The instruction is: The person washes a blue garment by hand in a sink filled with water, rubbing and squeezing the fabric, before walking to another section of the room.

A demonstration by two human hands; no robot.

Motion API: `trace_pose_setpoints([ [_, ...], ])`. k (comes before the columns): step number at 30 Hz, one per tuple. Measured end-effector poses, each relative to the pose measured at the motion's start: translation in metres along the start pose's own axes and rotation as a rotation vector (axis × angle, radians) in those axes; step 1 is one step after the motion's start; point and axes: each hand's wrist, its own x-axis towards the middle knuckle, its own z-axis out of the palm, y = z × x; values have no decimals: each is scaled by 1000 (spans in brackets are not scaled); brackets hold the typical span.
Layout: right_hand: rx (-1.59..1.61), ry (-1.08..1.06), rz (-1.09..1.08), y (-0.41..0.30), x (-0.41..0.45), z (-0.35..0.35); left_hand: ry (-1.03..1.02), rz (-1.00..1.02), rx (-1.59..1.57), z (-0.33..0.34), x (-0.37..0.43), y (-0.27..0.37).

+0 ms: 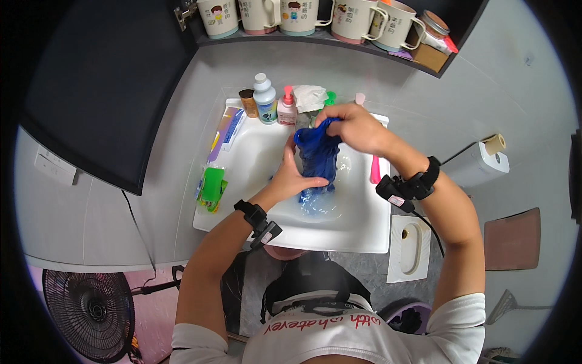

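Note:
A wet blue cloth [318, 157] hangs down over the white washbasin [254, 159], bunched at its upper end. My right hand [357, 129] pinches that upper end between thumb and fingers. Against the cloth's left side lies my left hand [295, 175], its thumb stretched across the lower front and its fingers partly behind the fabric. Whether the left hand grips or only steadies the cloth, I cannot tell. The cloth's lower end reaches cloudy water [313, 204], which ripples and splashes beneath it. Both wrists carry black strapped devices.
Along the basin's back rim stand a white bottle [265, 100], a pink pump bottle [287, 109] and a brown tube [248, 103]. A green soap bar [213, 184] rests on the left rim. Overhead, a dark cabinet shelf [318, 43] holds several mugs; its door [100, 82] hangs open.

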Motion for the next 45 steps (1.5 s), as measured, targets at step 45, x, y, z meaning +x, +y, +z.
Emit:
trace_pose_setpoints([
  [45,1930,208,490,178,-10,130,335,-531,-1061,-29,60,84],
])
